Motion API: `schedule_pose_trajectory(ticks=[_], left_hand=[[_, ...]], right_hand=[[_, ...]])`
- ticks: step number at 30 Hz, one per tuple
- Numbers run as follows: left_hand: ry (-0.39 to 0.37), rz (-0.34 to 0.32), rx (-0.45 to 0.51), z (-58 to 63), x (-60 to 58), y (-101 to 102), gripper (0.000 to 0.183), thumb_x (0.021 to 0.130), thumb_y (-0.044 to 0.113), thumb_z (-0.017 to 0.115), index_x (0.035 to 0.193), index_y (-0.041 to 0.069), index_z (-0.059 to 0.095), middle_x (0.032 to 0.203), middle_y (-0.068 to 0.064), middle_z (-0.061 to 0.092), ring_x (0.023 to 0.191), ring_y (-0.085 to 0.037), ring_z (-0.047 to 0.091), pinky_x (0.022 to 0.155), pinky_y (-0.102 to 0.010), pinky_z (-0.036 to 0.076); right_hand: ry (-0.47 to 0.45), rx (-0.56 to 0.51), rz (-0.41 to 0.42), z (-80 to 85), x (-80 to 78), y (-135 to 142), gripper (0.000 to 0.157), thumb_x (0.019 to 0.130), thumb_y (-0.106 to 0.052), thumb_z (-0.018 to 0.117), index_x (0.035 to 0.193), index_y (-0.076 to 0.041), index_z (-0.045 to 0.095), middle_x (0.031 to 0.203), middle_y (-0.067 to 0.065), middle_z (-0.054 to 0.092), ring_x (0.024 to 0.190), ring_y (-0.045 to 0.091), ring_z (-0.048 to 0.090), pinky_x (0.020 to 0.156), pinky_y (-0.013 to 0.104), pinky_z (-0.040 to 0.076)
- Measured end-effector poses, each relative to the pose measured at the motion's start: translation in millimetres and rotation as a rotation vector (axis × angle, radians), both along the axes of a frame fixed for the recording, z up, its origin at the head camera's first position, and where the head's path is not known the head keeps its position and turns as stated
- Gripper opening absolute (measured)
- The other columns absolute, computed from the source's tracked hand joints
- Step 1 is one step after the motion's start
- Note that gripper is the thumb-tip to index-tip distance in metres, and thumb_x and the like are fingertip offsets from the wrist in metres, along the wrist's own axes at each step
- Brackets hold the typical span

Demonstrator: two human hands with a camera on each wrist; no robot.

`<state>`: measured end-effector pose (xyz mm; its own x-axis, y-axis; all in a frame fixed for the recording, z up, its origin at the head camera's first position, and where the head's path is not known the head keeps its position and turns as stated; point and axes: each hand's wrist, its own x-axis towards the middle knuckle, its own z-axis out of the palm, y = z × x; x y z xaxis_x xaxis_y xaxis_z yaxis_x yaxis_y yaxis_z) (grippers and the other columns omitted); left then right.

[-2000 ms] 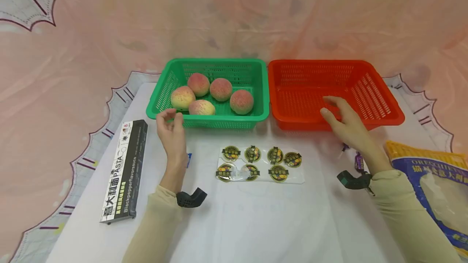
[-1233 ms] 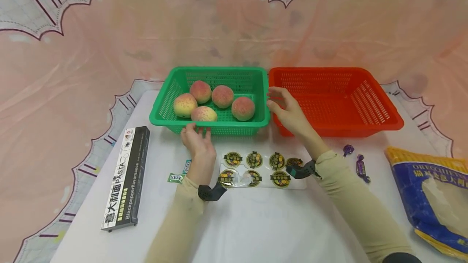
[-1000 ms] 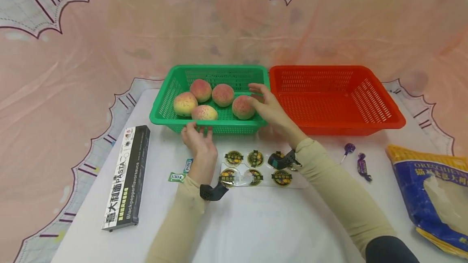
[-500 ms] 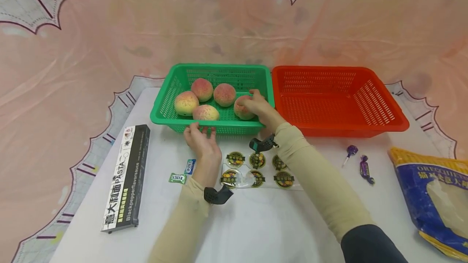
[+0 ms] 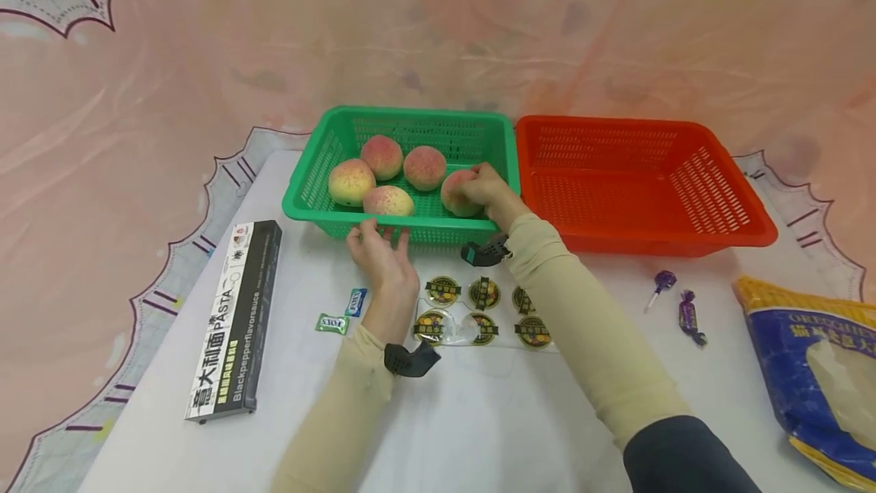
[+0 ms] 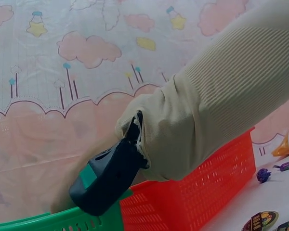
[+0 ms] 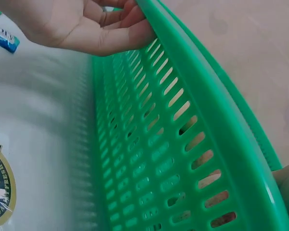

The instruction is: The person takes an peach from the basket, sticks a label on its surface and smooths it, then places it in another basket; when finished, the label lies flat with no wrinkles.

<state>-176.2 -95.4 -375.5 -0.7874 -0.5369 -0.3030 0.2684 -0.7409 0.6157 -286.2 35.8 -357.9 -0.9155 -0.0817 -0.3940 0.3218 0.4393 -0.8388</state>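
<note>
A green basket (image 5: 438, 223) at the back holds several peaches (image 5: 388, 201), pink and yellow. Reaching over its right side, my right hand (image 5: 487, 190) grips the rightmost peach (image 5: 457, 193), fingers partly hidden behind the fruit. The left hand (image 5: 386, 265) holds the basket's front rim from below, in front of the peaches. Seen from the right wrist, the left hand (image 7: 103, 29) has its thumb against the slotted green wall (image 7: 183, 120) near the rim, with the other fingers curled beside it. The left wrist view shows mostly the right sleeve (image 6: 221, 91) above both baskets.
A red basket (image 5: 643, 242) with nothing in it stands right of the green one. Around lie a pasta box (image 5: 236, 318), small candies (image 5: 332, 323), a sticker sheet (image 5: 448, 333), a lollipop (image 5: 664, 280), a purple wrapped candy (image 5: 690, 316) and a blue pasta bag (image 5: 814, 371).
My right hand has moved left from over the red basket into the green one and taken hold of the rightmost peach. The left hand has come to the green basket's front rim.
</note>
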Motion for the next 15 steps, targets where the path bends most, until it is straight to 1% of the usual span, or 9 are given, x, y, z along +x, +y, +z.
schedule_pose_trajectory(ticks=[4,7,10,15], left_hand=[[0.005,0.003,-0.018,-0.4,-1.5,2,0.007,0.089,0.013,0.041,0.092,0.012,0.034,0.093,-0.008,0.04,0.082,-0.02,0.043,0.079,-0.038,0.048],[0.0,0.009,-0.021,-1.0,-1.5,3,0.008,0.088,0.013,0.041,0.092,0.012,0.034,0.091,-0.008,0.04,0.082,-0.02,0.044,0.08,-0.038,0.048],[-0.007,0.011,-0.024,-1.5,-1.2,3,0.008,0.088,0.013,0.041,0.092,0.012,0.034,0.091,-0.008,0.04,0.082,-0.02,0.044,0.08,-0.038,0.048],[-0.012,0.013,-0.033,-1.9,-0.7,3,0.008,0.089,0.014,0.041,0.094,0.012,0.035,0.094,-0.009,0.041,0.083,-0.021,0.044,0.078,-0.037,0.049]], right_hand=[[0.028,-0.029,-0.037,2.9,1.7,2,0.063,0.08,-0.012,0.062,0.132,-0.007,0.028,0.134,0.013,0.033,0.118,0.026,0.038,0.097,0.039,0.038],[0.043,-0.053,-0.058,4.0,4.4,2,0.061,0.081,-0.016,0.062,0.132,-0.01,0.029,0.134,0.011,0.034,0.117,0.025,0.039,0.096,0.039,0.038],[0.078,-0.089,-0.079,4.5,6.7,3,0.06,0.081,-0.02,0.062,0.132,-0.013,0.03,0.132,0.009,0.036,0.115,0.023,0.042,0.094,0.038,0.04],[0.143,-0.13,-0.09,6.4,10.6,2,0.059,0.081,-0.025,0.062,0.132,-0.016,0.033,0.131,0.008,0.038,0.11,0.02,0.045,0.088,0.036,0.044]])
